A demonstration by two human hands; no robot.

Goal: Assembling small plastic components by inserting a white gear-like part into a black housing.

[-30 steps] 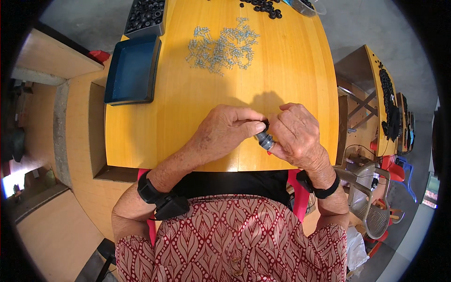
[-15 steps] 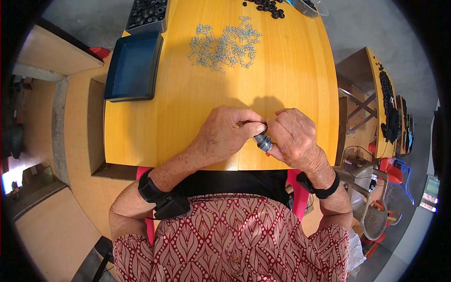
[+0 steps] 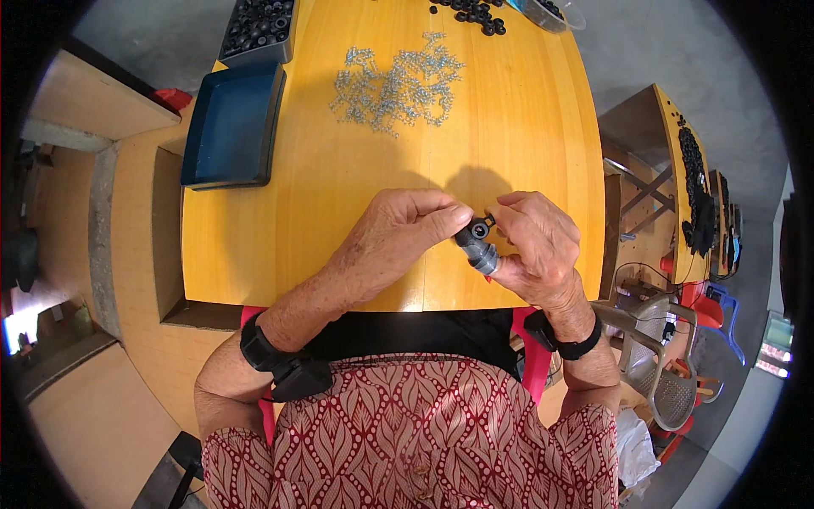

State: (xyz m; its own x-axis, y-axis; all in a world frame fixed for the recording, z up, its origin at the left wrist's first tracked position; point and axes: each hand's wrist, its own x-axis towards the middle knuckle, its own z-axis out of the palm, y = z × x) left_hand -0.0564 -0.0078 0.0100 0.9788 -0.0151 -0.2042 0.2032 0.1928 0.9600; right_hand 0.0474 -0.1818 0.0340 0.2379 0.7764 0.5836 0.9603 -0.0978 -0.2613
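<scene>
Above the near part of the yellow table, my left hand [image 3: 398, 233] is closed, its thumb and forefinger pinching the edge of a small black plastic part [image 3: 481, 230]. That part has a round hole and a small loop at its side. Just below it is a short dark cylinder wrapped in shiny grey tape [image 3: 481, 256], with a bit of red at its lower end. My right hand [image 3: 538, 246] is curled, with its thumb against the taped cylinder and its forefinger beside the loop. The fingers partly hide how the two pieces meet.
Small silver springs [image 3: 398, 89] lie spread on the yellow table [image 3: 339, 170]. At the left stand a dark blue tray [image 3: 229, 127] and a grey box [image 3: 261, 54] of black round parts. More black parts [image 3: 475, 13] lie at the far edge by a clear tub [image 3: 568, 19].
My hands have drawn slightly apart, and the black part's round hole and side loop now show between them. The taped cylinder stays by my right thumb. The whole view has shifted a little.
</scene>
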